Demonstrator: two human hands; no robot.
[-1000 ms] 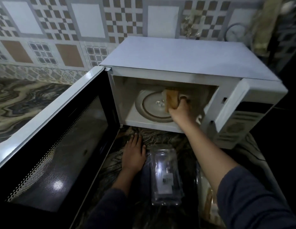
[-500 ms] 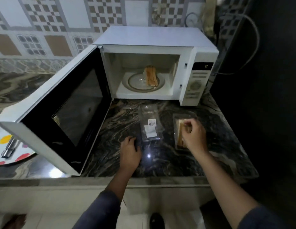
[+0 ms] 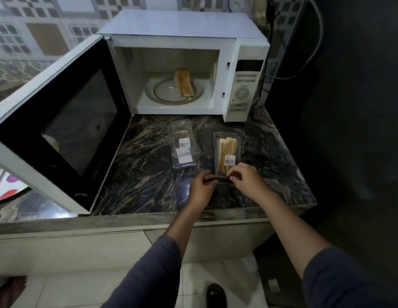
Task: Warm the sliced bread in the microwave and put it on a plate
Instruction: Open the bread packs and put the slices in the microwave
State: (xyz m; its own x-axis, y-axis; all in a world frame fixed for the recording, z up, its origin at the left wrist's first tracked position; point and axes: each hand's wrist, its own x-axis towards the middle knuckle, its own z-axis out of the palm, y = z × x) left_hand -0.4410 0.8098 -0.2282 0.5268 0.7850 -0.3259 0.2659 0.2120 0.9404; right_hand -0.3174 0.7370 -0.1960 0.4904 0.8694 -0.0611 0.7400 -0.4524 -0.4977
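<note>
At the far left, a patterned plate (image 3: 7,187) is peeking out from under the open microwave door (image 3: 60,127), partly hidden. The door is swinging wide over the desk (image 3: 149,174) and blocking that plate. In the microwave (image 3: 182,63), bread slices (image 3: 184,82) are leaning upright on the turntable (image 3: 169,91), far centre. Right of the door, an empty clear tray (image 3: 182,144) is lying flat. Just right of it, a second clear pack (image 3: 228,150) is holding more slices standing on edge.

Left hand (image 3: 201,185) and right hand (image 3: 247,176) are both working the near end of that pack: fingers (image 3: 208,174) are pinching together on its dark near edge, one hand per corner.

Likely step: opening the pack. Advice: be pinning one side down, peeling the flap up slowly, keeping the pack flat so slices aren't tipping out. Empty tray is sitting close on the left, so avoid elbowing it. Door needs shutting before heating; plate needs pulling clear afterwards.
</note>
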